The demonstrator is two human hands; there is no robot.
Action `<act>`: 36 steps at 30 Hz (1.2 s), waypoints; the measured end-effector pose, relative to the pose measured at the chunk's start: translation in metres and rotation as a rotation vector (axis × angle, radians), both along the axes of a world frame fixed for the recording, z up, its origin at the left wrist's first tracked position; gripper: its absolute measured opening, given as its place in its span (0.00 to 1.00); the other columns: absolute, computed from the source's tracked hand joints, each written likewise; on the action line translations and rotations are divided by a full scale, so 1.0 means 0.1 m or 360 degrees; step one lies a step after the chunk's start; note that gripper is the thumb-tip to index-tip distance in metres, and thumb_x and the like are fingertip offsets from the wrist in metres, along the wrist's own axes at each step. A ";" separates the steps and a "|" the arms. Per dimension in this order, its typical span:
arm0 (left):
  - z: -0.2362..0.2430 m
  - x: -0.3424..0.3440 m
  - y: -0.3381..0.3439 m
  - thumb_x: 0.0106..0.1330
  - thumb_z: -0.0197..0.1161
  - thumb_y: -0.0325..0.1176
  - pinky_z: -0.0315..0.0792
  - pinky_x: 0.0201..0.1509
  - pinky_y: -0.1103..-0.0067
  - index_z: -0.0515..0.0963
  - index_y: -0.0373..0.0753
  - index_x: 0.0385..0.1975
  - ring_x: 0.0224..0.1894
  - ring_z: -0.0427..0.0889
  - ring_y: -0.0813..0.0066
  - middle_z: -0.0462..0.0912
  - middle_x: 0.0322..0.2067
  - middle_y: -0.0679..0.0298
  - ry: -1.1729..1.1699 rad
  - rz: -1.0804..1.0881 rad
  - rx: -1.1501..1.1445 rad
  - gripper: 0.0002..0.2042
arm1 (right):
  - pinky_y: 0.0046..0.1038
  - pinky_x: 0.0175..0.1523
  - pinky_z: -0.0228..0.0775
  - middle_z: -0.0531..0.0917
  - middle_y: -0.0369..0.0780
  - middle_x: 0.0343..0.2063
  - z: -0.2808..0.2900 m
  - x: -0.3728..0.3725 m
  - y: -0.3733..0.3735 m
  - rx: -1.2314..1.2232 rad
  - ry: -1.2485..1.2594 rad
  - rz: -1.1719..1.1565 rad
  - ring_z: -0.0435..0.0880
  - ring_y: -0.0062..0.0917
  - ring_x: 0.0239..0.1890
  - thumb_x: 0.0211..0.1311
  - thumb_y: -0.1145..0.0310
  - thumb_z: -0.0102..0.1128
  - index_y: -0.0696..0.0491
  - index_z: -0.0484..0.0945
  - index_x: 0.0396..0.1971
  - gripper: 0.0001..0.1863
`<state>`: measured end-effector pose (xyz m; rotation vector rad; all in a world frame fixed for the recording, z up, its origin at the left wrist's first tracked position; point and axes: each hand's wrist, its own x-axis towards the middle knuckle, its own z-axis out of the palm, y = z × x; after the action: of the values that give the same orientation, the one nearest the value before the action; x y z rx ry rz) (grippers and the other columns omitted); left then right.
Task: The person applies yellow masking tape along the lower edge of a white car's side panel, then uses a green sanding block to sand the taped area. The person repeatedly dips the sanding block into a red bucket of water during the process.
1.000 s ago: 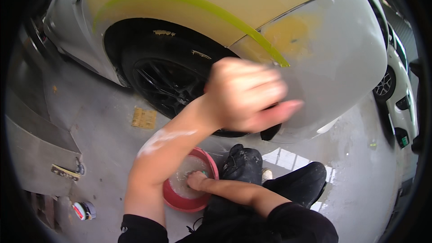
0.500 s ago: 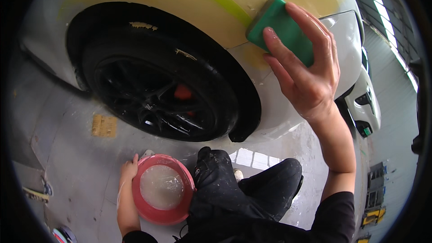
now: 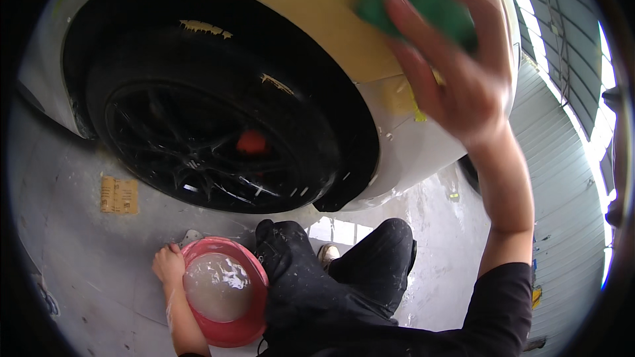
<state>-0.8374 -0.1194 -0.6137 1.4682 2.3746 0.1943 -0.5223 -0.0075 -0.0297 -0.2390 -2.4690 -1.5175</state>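
Note:
At the upper right, my right hand (image 3: 456, 73) is closed around a green sanding block (image 3: 423, 6). Motion blurs both the block and my fingers. The block is against or just over a yellowish patch (image 3: 311, 10) on a pale car's body panel, above the wheel arch. Down at the lower left, my left hand (image 3: 169, 264) is closed at the rim of a red basin (image 3: 228, 334), its fingers partly hidden. Cloudy, pale water (image 3: 218, 287) lies inside the basin. A small grey-white piece (image 3: 192, 235) shows beside the rim, close to that hand.
A black wheel (image 3: 198, 139) and its dark arch trim fill the left and middle. Brown sandpaper (image 3: 119, 196) lies on the grey floor (image 3: 92, 271). My bent legs (image 3: 317, 271) are beside the basin. A ribbed wall (image 3: 569, 178) rises at the right.
My right hand and the sanding block have moved up in the picture and become blurred. The view has shifted, so the wheel and basin appear farther left. My left hand stays at the basin's rim.

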 end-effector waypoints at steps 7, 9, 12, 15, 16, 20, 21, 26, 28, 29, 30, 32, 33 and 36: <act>0.06 0.08 -0.01 0.77 0.53 0.48 0.82 0.46 0.52 0.86 0.36 0.37 0.41 0.89 0.41 0.89 0.37 0.45 0.0062 0.0052 0.0069 0.22 | 0.36 0.54 0.85 0.81 0.51 0.59 -0.03 0.25 -0.04 0.0052 -0.0063 0.0069 0.86 0.44 0.53 0.58 0.68 0.79 0.49 0.90 0.54 0.21; 0.09 0.12 -0.03 0.77 0.54 0.49 0.82 0.45 0.52 0.85 0.35 0.37 0.41 0.89 0.41 0.89 0.36 0.45 0.0018 0.0141 0.0157 0.22 | 0.34 0.52 0.86 0.82 0.51 0.57 -0.04 0.16 -0.02 0.0046 -0.0031 0.0074 0.87 0.41 0.51 0.58 0.67 0.80 0.48 0.91 0.52 0.20; 0.13 0.14 -0.04 0.76 0.56 0.49 0.82 0.44 0.52 0.84 0.34 0.36 0.40 0.89 0.41 0.89 0.35 0.45 0.0024 0.0194 0.0209 0.21 | 0.38 0.52 0.83 0.82 0.52 0.56 0.11 -0.27 0.20 -0.0103 -0.0022 0.0116 0.87 0.45 0.49 0.54 0.72 0.78 0.51 0.89 0.51 0.21; 0.17 0.12 -0.06 0.76 0.56 0.50 0.81 0.43 0.51 0.84 0.34 0.39 0.39 0.88 0.39 0.89 0.36 0.43 0.0030 0.0231 0.0234 0.22 | 0.40 0.51 0.81 0.81 0.52 0.56 0.17 -0.29 0.24 -0.0212 -0.0043 0.0212 0.86 0.46 0.48 0.53 0.75 0.76 0.53 0.88 0.51 0.22; 0.18 0.11 -0.05 0.76 0.56 0.50 0.81 0.44 0.51 0.85 0.34 0.40 0.40 0.88 0.39 0.89 0.37 0.43 0.0038 0.0223 0.0234 0.22 | 0.37 0.51 0.82 0.81 0.52 0.56 0.16 -0.15 0.17 -0.0095 -0.0100 0.0155 0.86 0.43 0.47 0.55 0.73 0.78 0.52 0.89 0.52 0.22; 0.14 0.09 -0.05 0.76 0.57 0.51 0.81 0.46 0.51 0.86 0.34 0.47 0.43 0.88 0.39 0.89 0.40 0.42 -0.0074 0.0195 0.0092 0.23 | 0.35 0.54 0.83 0.83 0.49 0.58 -0.03 0.64 -0.12 0.0019 -0.0042 -0.0046 0.86 0.40 0.51 0.56 0.71 0.80 0.47 0.91 0.51 0.21; 0.13 0.08 -0.05 0.76 0.57 0.51 0.81 0.46 0.51 0.86 0.34 0.48 0.43 0.88 0.39 0.89 0.40 0.42 -0.0052 0.0212 0.0130 0.23 | 0.34 0.53 0.83 0.83 0.49 0.57 -0.01 0.68 -0.09 0.0032 -0.0076 0.0033 0.86 0.39 0.50 0.56 0.71 0.80 0.47 0.91 0.51 0.21; 0.05 0.09 -0.06 0.77 0.56 0.51 0.80 0.46 0.51 0.85 0.32 0.44 0.44 0.87 0.38 0.88 0.40 0.41 -0.0063 0.0198 0.0184 0.24 | 0.31 0.51 0.85 0.82 0.48 0.55 -0.02 0.55 -0.02 0.0103 0.0048 -0.0001 0.88 0.36 0.45 0.58 0.69 0.80 0.47 0.91 0.53 0.21; 0.03 0.09 -0.06 0.77 0.56 0.51 0.80 0.46 0.51 0.85 0.32 0.43 0.43 0.87 0.37 0.88 0.40 0.41 -0.0058 0.0177 0.0230 0.24 | 0.33 0.53 0.84 0.82 0.50 0.57 -0.14 0.56 -0.09 0.0111 0.0045 0.0027 0.86 0.37 0.50 0.59 0.69 0.79 0.49 0.90 0.54 0.21; 0.02 0.08 -0.05 0.77 0.56 0.51 0.80 0.45 0.51 0.85 0.32 0.43 0.43 0.87 0.37 0.88 0.40 0.41 -0.0047 0.0193 0.0254 0.24 | 0.33 0.54 0.84 0.81 0.51 0.59 -0.23 0.61 -0.16 0.0143 0.0073 -0.0018 0.86 0.38 0.53 0.60 0.69 0.79 0.50 0.90 0.54 0.21; 0.01 0.08 -0.06 0.77 0.56 0.51 0.79 0.45 0.51 0.85 0.32 0.43 0.43 0.87 0.37 0.88 0.40 0.42 -0.0078 0.0184 0.0246 0.23 | 0.34 0.56 0.84 0.81 0.52 0.60 -0.27 0.64 -0.16 0.0140 0.0184 -0.0155 0.85 0.38 0.56 0.61 0.69 0.78 0.50 0.90 0.55 0.21; 0.00 0.07 -0.05 0.77 0.57 0.50 0.79 0.44 0.51 0.84 0.32 0.42 0.42 0.87 0.37 0.88 0.39 0.42 -0.0044 0.0175 0.0271 0.23 | 0.34 0.55 0.84 0.81 0.52 0.60 -0.30 0.76 -0.13 0.0137 0.0229 -0.0082 0.85 0.38 0.55 0.60 0.70 0.78 0.50 0.90 0.54 0.21; 0.00 0.06 -0.06 0.77 0.57 0.50 0.79 0.44 0.50 0.84 0.32 0.41 0.42 0.87 0.37 0.88 0.39 0.42 -0.0066 0.0153 0.0248 0.22 | 0.33 0.55 0.84 0.81 0.51 0.60 -0.27 0.81 -0.08 0.0086 0.0284 -0.0193 0.85 0.38 0.56 0.60 0.70 0.78 0.50 0.90 0.54 0.21; -0.01 0.05 -0.07 0.77 0.58 0.48 0.78 0.43 0.50 0.83 0.32 0.40 0.41 0.86 0.36 0.88 0.38 0.42 -0.0056 0.0138 0.0273 0.22 | 0.32 0.54 0.84 0.80 0.51 0.61 -0.35 0.88 -0.10 0.0126 0.0244 -0.0107 0.85 0.38 0.57 0.59 0.71 0.79 0.49 0.90 0.54 0.21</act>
<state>-0.8325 -0.1262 -0.6147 1.4227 2.4466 0.4521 -0.4338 -0.0173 -0.0652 -0.4115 -2.2991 -1.5571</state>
